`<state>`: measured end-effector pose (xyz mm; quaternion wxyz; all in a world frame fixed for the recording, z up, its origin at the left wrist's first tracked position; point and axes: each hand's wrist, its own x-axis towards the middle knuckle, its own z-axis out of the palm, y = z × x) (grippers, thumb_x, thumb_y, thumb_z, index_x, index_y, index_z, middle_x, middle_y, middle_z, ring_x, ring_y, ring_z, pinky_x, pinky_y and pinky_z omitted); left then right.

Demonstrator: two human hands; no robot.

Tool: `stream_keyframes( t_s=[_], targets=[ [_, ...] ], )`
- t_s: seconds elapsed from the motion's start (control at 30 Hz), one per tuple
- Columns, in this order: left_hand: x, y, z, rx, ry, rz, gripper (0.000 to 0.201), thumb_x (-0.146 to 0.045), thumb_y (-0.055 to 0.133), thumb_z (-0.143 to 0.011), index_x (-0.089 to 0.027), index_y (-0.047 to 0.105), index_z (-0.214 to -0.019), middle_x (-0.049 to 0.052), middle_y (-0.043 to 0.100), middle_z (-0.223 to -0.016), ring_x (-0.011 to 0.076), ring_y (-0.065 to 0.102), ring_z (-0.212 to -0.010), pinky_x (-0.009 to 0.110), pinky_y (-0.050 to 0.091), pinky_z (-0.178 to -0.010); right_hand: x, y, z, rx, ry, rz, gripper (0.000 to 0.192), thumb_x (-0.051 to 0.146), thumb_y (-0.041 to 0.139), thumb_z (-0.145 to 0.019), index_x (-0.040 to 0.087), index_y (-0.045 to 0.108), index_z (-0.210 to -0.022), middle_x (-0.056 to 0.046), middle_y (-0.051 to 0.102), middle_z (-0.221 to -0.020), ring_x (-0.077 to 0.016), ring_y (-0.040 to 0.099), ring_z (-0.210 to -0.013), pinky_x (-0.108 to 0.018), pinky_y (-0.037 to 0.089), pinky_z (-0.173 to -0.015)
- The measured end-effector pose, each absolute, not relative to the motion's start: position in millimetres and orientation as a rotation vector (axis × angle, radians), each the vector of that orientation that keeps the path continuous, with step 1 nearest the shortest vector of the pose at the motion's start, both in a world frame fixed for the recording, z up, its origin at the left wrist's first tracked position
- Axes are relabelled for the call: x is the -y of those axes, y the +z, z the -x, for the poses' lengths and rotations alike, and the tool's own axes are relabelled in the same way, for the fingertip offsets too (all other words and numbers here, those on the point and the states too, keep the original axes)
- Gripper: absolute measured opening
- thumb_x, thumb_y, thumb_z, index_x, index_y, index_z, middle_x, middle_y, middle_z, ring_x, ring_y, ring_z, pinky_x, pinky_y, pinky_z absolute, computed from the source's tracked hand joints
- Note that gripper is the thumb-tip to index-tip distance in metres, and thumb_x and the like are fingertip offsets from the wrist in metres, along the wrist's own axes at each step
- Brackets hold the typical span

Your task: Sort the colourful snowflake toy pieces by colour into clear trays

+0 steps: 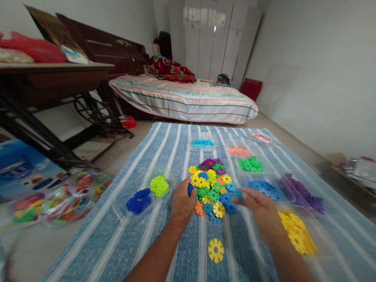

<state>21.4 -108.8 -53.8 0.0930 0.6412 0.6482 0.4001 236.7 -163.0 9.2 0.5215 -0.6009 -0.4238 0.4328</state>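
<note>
A pile of notched, flower-shaped plastic discs (213, 192) in mixed colours lies on the striped cloth. My left hand (182, 201) is at the pile's left edge, its fingers curled around a dark blue disc (190, 189). At the right side of the pile, my right hand (260, 205) pinches a blue disc (238, 194) between thumb and fingertips. One yellow disc (216, 251) lies apart, nearer to me. Left of my left hand, a clear container holds dark blue discs (139, 201) and lime green discs (159, 185).
Clear boxes at right hold blue (264, 189), purple (304, 194), yellow (296, 232), green (250, 164) and orange discs (237, 150). Light blue discs (202, 142) sit in a box at the back. Beyond are a bed (188, 102) and, left, a sewing-machine table (53, 72).
</note>
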Motion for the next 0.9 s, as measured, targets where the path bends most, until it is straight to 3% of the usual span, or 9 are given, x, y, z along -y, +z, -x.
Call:
stream_keyframes(
  t_s=[0.27, 0.43, 0.67, 0.8, 0.9],
  targets=[
    [110.2, -52.5, -22.4, -1.914, 1.195, -1.893, 0.031, -0.020, 0.051, -0.076, -0.016, 0.058, -0.107, 0.009, 0.065, -0.105, 0.0219, 0.059, -0.100, 0.039, 0.047, -0.092, 146.4, 10.3, -220.5, 1.164, 1.159, 1.418, 0.026, 0.038, 0.065, -0.065, 0.016, 0.069, -0.079, 0.000, 0.067, -0.059, -0.0193, 0.064, -0.055, -0.032, 0.052, -0.056],
    [112.4, -54.3, -22.2, -1.898, 1.182, -1.889, 0.032, -0.019, 0.050, -0.077, -0.015, 0.057, -0.108, 0.010, 0.065, -0.106, 0.0226, 0.058, -0.102, 0.040, 0.046, -0.093, 71.9, 34.1, -199.6, 1.180, 1.216, 1.450, 0.014, 0.025, 0.064, -0.064, 0.015, 0.062, -0.074, 0.002, 0.059, -0.044, -0.0156, 0.057, -0.039, -0.028, 0.049, -0.044],
    [116.4, -57.9, -22.9, -1.882, 1.222, -1.812, 0.035, -0.017, 0.050, -0.076, -0.017, 0.056, -0.110, 0.008, 0.064, -0.108, 0.0215, 0.057, -0.103, 0.039, 0.045, -0.094, -45.2, 56.1, -172.2, 1.189, 1.033, 1.533, 0.010, 0.024, 0.052, -0.079, 0.016, 0.055, -0.084, 0.002, 0.060, -0.049, -0.0115, 0.058, -0.042, -0.023, 0.048, -0.048],
    [117.5, -59.4, -24.7, -1.852, 1.254, -1.771, 0.040, -0.015, 0.051, -0.074, -0.017, 0.054, -0.114, 0.008, 0.063, -0.111, 0.0216, 0.056, -0.106, 0.039, 0.044, -0.096, -34.2, 35.5, -162.4, 1.415, 0.905, 1.566, 0.010, 0.024, 0.053, -0.077, 0.016, 0.059, -0.075, 0.003, 0.058, -0.048, -0.0112, 0.055, -0.041, -0.022, 0.044, -0.047],
    [118.4, -60.0, -26.6, -1.836, 1.282, -1.730, 0.046, -0.014, 0.052, -0.073, -0.018, 0.050, -0.119, 0.008, 0.061, -0.115, 0.0217, 0.054, -0.110, 0.040, 0.043, -0.099, 1.4, 19.2, -157.8, 1.675, 0.779, 1.512, 0.012, 0.021, 0.053, -0.074, 0.018, 0.062, -0.066, 0.002, 0.060, -0.054, -0.0129, 0.058, -0.053, -0.023, 0.044, -0.055]
  ],
)
